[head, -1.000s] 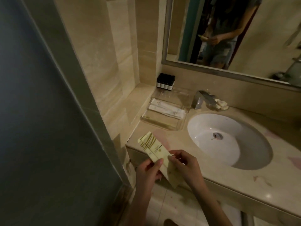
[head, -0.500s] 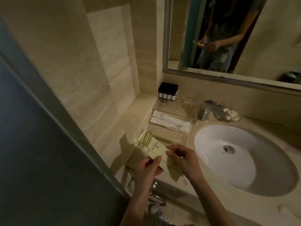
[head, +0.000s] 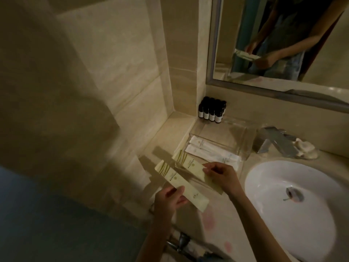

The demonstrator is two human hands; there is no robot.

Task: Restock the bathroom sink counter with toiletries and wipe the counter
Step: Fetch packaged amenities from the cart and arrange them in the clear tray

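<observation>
Cream packets are pinched in both hands: the near packet (head: 190,190) is held by the left hand (head: 169,202) over the tabletop (head: 217,214) edge, the far packet (head: 190,165) by the right hand (head: 220,174) above the clear tray (head: 245,148).

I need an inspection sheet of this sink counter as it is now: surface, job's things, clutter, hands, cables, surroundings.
Surface: beige stone counter, pinkish blotches near the front edge.
Job's things: two white packets lie in the clear tray; dark bottles stand in the back corner.
Clutter: pale lumpy thing behind the faucet; unclear what.
Hands: left hand grips the near striped packet; right hand pinches the far striped packet at the tray's near end.
Cables: nothing seen.
Surroundings: white basin, mirror, tiled wall.
</observation>
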